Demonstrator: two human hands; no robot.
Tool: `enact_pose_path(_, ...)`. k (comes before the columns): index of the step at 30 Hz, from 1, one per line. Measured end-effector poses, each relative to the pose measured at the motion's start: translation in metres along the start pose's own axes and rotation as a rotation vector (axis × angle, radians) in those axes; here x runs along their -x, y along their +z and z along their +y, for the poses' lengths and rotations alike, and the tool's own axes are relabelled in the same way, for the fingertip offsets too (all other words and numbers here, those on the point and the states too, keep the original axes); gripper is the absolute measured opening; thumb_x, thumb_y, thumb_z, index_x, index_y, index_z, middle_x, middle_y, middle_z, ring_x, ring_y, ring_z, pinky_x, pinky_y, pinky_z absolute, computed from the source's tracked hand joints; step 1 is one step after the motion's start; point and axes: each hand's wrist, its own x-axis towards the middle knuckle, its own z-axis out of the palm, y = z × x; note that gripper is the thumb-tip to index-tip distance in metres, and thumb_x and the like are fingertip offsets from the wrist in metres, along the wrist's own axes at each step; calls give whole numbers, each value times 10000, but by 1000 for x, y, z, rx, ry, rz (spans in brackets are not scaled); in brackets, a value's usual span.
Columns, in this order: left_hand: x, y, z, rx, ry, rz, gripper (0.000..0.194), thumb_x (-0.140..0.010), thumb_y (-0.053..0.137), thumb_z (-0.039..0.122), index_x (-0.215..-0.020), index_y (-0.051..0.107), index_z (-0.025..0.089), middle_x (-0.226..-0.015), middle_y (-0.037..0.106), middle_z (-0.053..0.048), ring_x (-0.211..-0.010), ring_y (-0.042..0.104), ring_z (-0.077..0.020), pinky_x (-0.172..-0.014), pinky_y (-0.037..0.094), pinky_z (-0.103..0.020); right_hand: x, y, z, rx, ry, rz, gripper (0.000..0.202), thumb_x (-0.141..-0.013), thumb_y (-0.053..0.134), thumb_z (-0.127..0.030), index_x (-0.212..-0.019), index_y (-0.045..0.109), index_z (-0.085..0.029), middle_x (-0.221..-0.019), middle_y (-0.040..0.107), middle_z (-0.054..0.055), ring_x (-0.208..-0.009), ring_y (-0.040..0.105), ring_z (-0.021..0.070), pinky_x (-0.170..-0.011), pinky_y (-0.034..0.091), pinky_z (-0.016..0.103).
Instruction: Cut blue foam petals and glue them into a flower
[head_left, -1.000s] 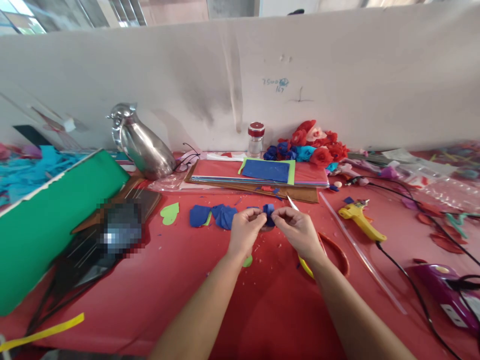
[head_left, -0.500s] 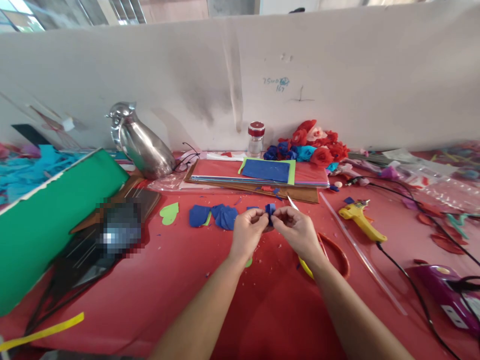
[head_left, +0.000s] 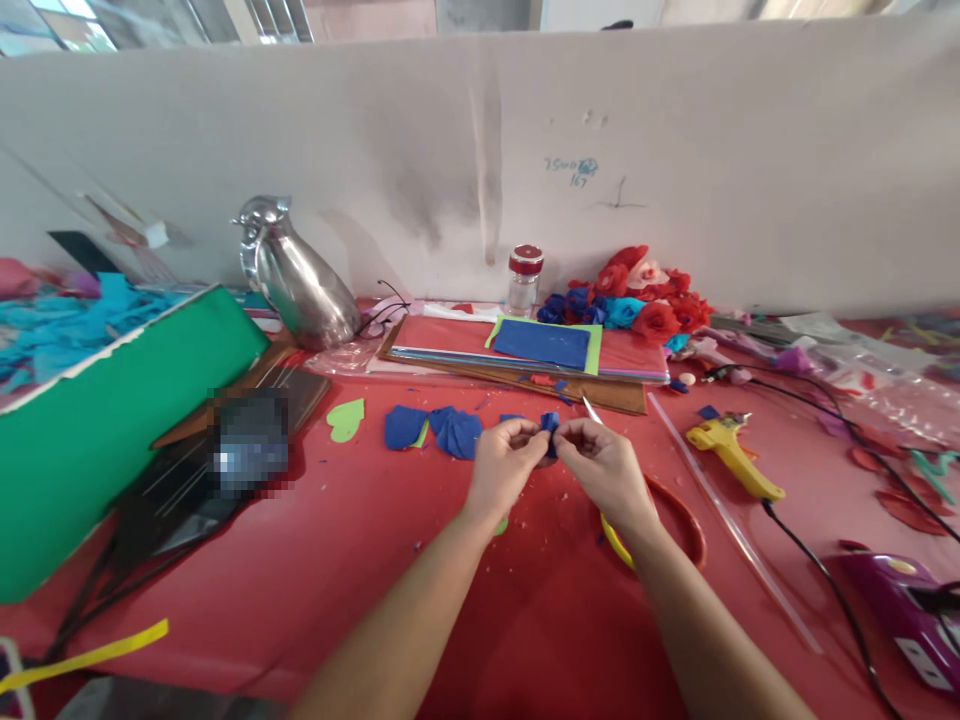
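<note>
Between the fingertips of both hands is a small piece of blue crepe paper (head_left: 550,424), gathered and upright. My left hand (head_left: 507,462) pinches its left side, and my right hand (head_left: 606,468) pinches the right side. Fingers cover its lower part. Left of the hands lie blue paper petals (head_left: 456,432), with a bit of green paper under them. A green paper heart (head_left: 346,421) rests farther left. Scissors with orange and yellow handles (head_left: 697,535) lie partly beneath my right hand and forearm, their blade tip pointing away.
Behind the hands is a stack of coloured paper sheets (head_left: 450,342). A steel jug (head_left: 304,280), a red-lidded jar (head_left: 523,283) and a pile of paper flowers (head_left: 652,305) stand near the wall. To the right are a yellow glue gun (head_left: 731,455) with its cord and a purple power strip (head_left: 900,610).
The whole scene has shifted slightly rightward as the head view turned. Both hands keep their pinch; the blue paper's upper edge shows a little differently between the fingers.
</note>
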Motion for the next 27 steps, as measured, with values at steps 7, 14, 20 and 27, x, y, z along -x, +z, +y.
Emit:
enact_pose_path(7, 1, -2, 2, -44, 34, -20, 174, -672, 637, 301, -621, 687, 143, -574, 632, -5, -565, 609, -140, -650, 547, -284, 0, 0, 4, 9, -13, 8, 137, -666, 611, -325, -676, 592, -190, -605, 614, 8, -557, 559, 144, -533, 448, 257)
enact_pose_path(14, 1, -2, 3, -57, 28, -13, 162, -677, 622, 285, -613, 684, 149, -590, 634, -3, -581, 613, -141, -674, 540, -286, 0, -1, 3, 16, 16, 13, 114, -660, 597, -303, -680, 594, -190, -602, 603, 2, -551, 546, 140, -535, 427, 258)
enact_pose_path(20, 0, 0, 1, 57, -18, -18, 155, -677, 619, 289, -605, 651, 155, -589, 629, 1, -559, 610, -137, -655, 539, -294, 0, -2, -1, -48, 14, 25, 126, -646, 593, -314, -643, 584, -189, -572, 567, -10, -528, 511, 126, -508, 414, 246)
enact_pose_path(27, 2, 2, 3, 52, -23, -12, 156, -656, 650, 289, -620, 650, 138, -574, 618, 0, -560, 591, -126, -639, 524, -271, 1, -3, 1, -70, 60, 31, 137, -636, 637, -293, -704, 610, -178, -599, 600, -11, -553, 548, 131, -534, 435, 244)
